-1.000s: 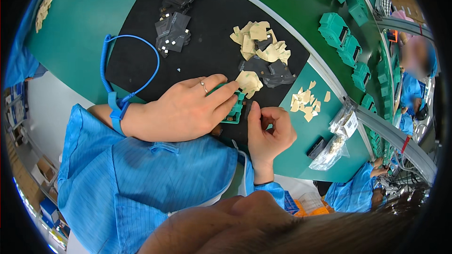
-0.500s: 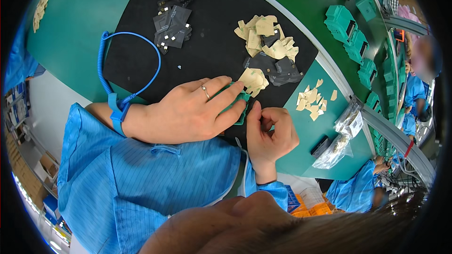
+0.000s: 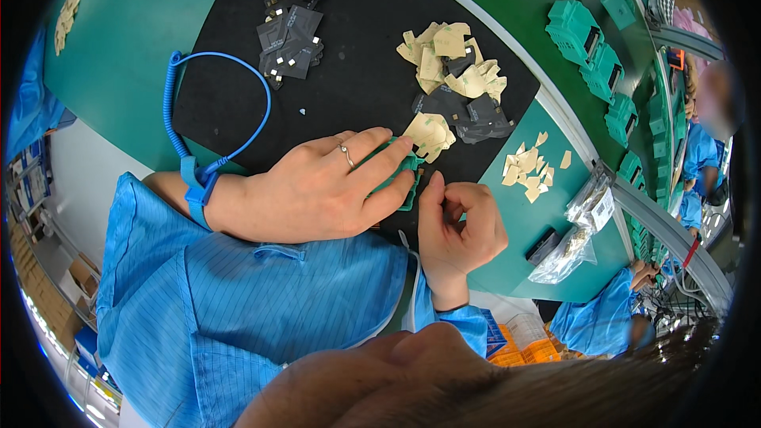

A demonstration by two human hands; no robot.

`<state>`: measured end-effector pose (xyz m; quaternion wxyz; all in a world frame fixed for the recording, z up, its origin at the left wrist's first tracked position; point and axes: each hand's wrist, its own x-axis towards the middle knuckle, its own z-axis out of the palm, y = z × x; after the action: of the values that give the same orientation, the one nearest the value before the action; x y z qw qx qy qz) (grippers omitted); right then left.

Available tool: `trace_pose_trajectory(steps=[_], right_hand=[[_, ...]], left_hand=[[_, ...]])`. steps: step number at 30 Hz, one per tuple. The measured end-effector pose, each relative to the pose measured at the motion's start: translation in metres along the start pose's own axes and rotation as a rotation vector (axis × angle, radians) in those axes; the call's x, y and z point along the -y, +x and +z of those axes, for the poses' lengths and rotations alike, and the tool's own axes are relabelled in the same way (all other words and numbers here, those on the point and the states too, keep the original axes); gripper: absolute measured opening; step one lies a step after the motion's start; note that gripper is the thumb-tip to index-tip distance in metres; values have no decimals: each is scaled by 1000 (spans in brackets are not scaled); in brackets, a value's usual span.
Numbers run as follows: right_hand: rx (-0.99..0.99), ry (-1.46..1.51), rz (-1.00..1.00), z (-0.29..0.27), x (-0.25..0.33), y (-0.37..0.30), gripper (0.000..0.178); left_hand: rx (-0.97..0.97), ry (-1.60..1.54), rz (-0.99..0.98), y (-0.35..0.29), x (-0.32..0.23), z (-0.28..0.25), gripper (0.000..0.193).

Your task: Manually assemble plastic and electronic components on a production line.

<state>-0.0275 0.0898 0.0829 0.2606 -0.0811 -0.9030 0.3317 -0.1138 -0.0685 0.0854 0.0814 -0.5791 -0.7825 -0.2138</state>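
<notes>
- Left hand (image 3: pixel 333 190) lies flat, fingers curled over a small green moulded plastic housing (image 3: pixel 404 173), pinning it to the black rubbery work mat (image 3: pixel 238 71) near the mat's front edge.
- Right hand (image 3: pixel 460 226) is closed in a loose fist just beside the housing, thumb and fingertips pinched together; what it pinches, if anything, is too small to tell.
- A tan paper-backed sticker sheet (image 3: pixel 428 131) touches the left fingertips, half over the housing.
- Progress, judged: mid-batch. Heap of tan backing papers mixed with thin black flat pieces (image 3: pixel 456 83) sits further back on the mat; looks like a used pile.
- Stack of black flat die-cut pieces with small pale tabs (image 3: pixel 293 36) at the mat's far left: probably stock left to do.
- Small tan scraps (image 3: pixel 531 166) scattered on the green tabletop (image 3: pixel 135 24), right of the mat.
- Row of matching green plastic housings (image 3: pixel 594 55) along the far right edge, well apart from the hands; done or waiting, can't tell.
- Blue coiled wrist-strap cord (image 3: pixel 178 111) loops from the left wrist across the mat.
- Clear crinkled plastic bags (image 3: pixel 583 222) lie right of the scraps.
</notes>
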Motion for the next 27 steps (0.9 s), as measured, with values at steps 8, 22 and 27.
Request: trace_pose_trajectory(steps=[8,22,27], right_hand=[[36,-20,12,0,-1,2,26],[62,-15,73,2,-3,4,25],[53,-20,66,1,-4,3,25]], left_hand=[[-25,-5,0,2,1,4,30],[23,-28,-7,3,3,5,41],[16,-6,19,2,6,7,40]])
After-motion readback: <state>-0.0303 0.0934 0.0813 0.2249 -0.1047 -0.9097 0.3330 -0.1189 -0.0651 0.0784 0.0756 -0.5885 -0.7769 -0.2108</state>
